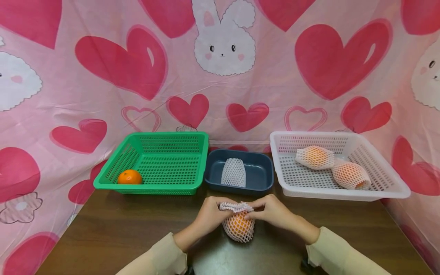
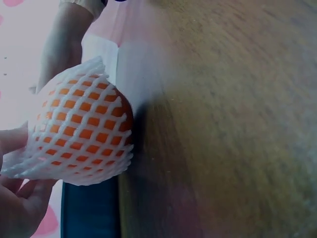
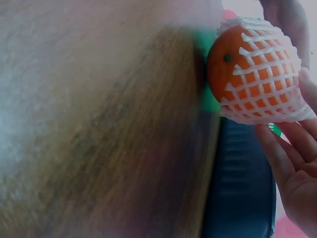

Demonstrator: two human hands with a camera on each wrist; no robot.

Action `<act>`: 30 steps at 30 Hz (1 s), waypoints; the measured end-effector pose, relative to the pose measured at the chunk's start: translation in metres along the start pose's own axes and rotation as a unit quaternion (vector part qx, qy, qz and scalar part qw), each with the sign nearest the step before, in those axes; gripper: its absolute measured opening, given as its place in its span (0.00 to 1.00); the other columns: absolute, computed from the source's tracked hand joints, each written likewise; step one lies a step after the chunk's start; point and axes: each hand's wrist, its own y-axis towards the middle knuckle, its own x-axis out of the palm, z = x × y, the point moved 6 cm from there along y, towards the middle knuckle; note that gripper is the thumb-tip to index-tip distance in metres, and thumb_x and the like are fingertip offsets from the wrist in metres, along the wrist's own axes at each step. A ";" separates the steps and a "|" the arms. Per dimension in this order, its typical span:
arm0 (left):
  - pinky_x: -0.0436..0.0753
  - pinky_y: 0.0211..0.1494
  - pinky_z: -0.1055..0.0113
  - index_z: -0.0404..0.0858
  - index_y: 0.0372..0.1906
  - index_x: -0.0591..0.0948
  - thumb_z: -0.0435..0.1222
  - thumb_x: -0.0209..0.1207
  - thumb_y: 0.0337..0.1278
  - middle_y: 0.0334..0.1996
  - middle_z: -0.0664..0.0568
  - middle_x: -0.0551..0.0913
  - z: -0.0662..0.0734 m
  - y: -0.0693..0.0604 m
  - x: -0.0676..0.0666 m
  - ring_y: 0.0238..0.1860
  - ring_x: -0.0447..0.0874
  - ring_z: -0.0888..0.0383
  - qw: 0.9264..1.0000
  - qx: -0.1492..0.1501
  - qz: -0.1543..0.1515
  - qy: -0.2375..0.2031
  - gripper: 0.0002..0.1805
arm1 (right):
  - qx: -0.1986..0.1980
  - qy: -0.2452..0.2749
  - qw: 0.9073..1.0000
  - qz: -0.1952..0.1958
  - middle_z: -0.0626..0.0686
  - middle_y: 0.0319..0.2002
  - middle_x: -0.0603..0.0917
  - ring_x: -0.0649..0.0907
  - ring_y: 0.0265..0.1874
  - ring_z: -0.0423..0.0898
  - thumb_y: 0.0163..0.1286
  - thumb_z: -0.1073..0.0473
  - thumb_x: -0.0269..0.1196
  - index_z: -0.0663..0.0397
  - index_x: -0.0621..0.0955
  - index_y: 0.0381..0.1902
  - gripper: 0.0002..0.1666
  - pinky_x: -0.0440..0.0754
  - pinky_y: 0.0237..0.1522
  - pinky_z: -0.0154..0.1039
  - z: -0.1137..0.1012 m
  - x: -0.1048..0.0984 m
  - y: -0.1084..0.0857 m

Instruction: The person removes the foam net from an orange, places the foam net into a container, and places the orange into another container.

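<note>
An orange (image 1: pixel 238 227) sits inside a white foam net sleeve (image 2: pixel 81 124), near the front middle of the table. My left hand (image 1: pixel 214 214) pinches the sleeve's bunched upper end from the left side. From the right, my right hand (image 1: pixel 273 212) grips the same end, thumb and fingertips against the netting. The right wrist view shows the bare end of the orange (image 3: pixel 221 62), with its small green stem mark, poking out of the sleeve. Part of each hand is cut off in its own wrist view.
A green basket (image 1: pixel 151 187) at the left holds a bare orange (image 1: pixel 130 177). Behind the hands, a dark blue tray (image 1: pixel 264 183) holds an unfilled foam net sleeve (image 1: pixel 234 172). At the right, a white basket (image 1: pixel 340 194) holds two net-wrapped oranges (image 1: pixel 315 157). A heart-patterned cloth hangs behind.
</note>
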 end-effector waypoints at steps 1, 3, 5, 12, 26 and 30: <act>0.84 0.43 0.69 0.34 0.40 0.91 0.28 0.74 0.51 0.37 0.50 0.91 -0.001 0.000 0.001 0.39 0.87 0.61 1.000 -0.005 -0.005 -0.006 0.10 | 0.000 0.000 1.000 0.005 0.51 0.43 0.90 0.86 0.44 0.37 0.61 0.56 0.77 0.59 0.91 0.44 0.16 0.84 0.44 0.33 -0.001 -0.001 0.000; 0.83 0.43 0.69 0.35 0.46 0.90 0.33 0.76 0.51 0.41 0.49 0.90 -0.004 0.000 0.002 0.39 0.86 0.63 1.000 -0.017 -0.017 -0.016 0.15 | -0.001 0.003 1.000 0.017 0.50 0.40 0.91 0.87 0.42 0.36 0.60 0.57 0.77 0.60 0.92 0.41 0.14 0.85 0.41 0.34 -0.003 -0.004 -0.001; 0.83 0.44 0.70 0.36 0.50 0.89 0.38 0.78 0.49 0.47 0.49 0.89 -0.008 -0.001 0.004 0.42 0.85 0.65 0.998 -0.037 -0.033 -0.028 0.21 | -0.014 -0.006 0.999 0.035 0.50 0.38 0.91 0.86 0.40 0.35 0.60 0.59 0.77 0.60 0.92 0.39 0.12 0.86 0.39 0.36 -0.005 -0.007 -0.002; 0.82 0.36 0.70 0.35 0.37 0.91 0.39 0.77 0.51 0.32 0.54 0.89 -0.012 -0.001 0.007 0.32 0.82 0.67 0.997 -0.046 -0.045 -0.037 0.12 | -0.054 -0.030 0.995 0.073 0.49 0.40 0.91 0.87 0.42 0.38 0.60 0.62 0.76 0.56 0.91 0.37 0.07 0.85 0.44 0.38 -0.006 -0.011 -0.004; 0.80 0.31 0.72 0.36 0.29 0.91 0.26 0.74 0.47 0.27 0.55 0.89 -0.003 -0.002 -0.002 0.27 0.78 0.69 0.999 -0.020 0.014 0.025 0.04 | -0.012 0.012 0.999 -0.040 0.46 0.43 0.89 0.83 0.38 0.33 0.61 0.54 0.77 0.60 0.86 0.52 0.25 0.84 0.42 0.34 0.001 0.006 -0.001; 0.84 0.37 0.69 0.34 0.34 0.92 0.22 0.70 0.46 0.31 0.50 0.91 -0.001 -0.003 -0.003 0.33 0.87 0.62 0.999 -0.008 0.025 0.023 0.09 | -0.026 -0.010 1.000 -0.014 0.45 0.40 0.90 0.83 0.36 0.31 0.58 0.55 0.78 0.57 0.90 0.43 0.17 0.84 0.39 0.33 -0.002 0.004 0.000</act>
